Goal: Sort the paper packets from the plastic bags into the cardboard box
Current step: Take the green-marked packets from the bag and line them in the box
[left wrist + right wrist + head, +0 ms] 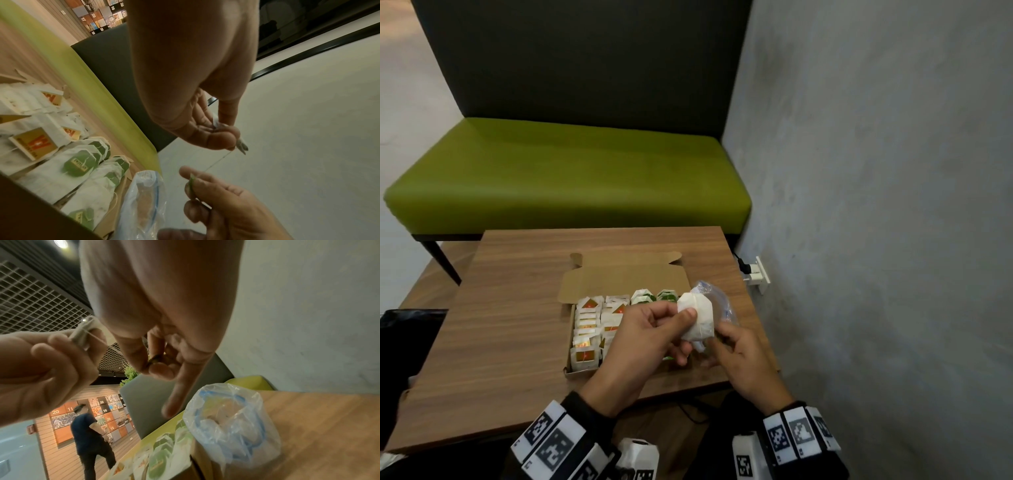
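White paper packets [697,317], a small stack of them, are pinched in the left hand [643,339], thumb on top and fingers curled beneath, just above the right side of the cardboard box [619,274]. From the right wrist view the same stack [82,334] shows edge-on with a thin string running off it. That string leads to the right hand [743,359], just right of the box, where thumb and forefinger pinch a small green tag [191,181]; the little finger sticks out straight in the right wrist view, the other fingers are curled in.

Down in the box, lid flap folded back on the far side, more packets stand in rows: yellow-and-red tagged ones [585,329] filling the left rows, green tagged ones [80,164] lined up along the right. Touching the box's right wall, a clear plastic bag [232,418] with a blue zip strip sits crumpled and open-mouthed on the tabletop [517,308]; I cannot tell what is inside it.

Beyond the box, past the far edge of the tabletop, sits a green bench [571,185] with a dark backrest, a grey wall [876,171] rising off to the box's right.
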Available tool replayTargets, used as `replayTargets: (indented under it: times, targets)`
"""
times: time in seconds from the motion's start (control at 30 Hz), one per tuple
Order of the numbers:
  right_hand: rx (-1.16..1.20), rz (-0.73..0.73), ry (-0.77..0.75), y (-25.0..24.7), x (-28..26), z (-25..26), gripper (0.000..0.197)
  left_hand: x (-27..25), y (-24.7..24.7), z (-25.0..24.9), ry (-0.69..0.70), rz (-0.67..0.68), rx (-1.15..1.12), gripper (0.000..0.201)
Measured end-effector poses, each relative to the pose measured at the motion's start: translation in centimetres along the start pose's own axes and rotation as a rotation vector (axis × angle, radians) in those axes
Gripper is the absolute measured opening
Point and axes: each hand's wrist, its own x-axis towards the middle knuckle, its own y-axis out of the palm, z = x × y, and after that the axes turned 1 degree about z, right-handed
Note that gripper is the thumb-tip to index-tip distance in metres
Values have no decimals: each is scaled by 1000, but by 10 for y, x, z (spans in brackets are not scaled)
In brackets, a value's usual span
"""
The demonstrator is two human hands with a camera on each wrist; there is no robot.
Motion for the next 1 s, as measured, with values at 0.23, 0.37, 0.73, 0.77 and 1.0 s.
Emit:
replayTargets:
  times: [0.23,0.37,0.73,0.77,1.0]
  targets:
    - [-89,-190,-142,-9,14,13,32,-2,4,12,-33,-48,75,17]
    - [-19,-133,-88,-14,18,22,17,-2,5,15,-38,-15,138,16]
    - [163,-133,-12,-4,22,26,33,2,0,24,-90,67,265,19]
    - [185,-145,-18,-3,21,26,34,3,1,25,-101,66,267,19]
    - [252,-152,-13,-2,14,25,15,2,1,27,-171,34,168,25]
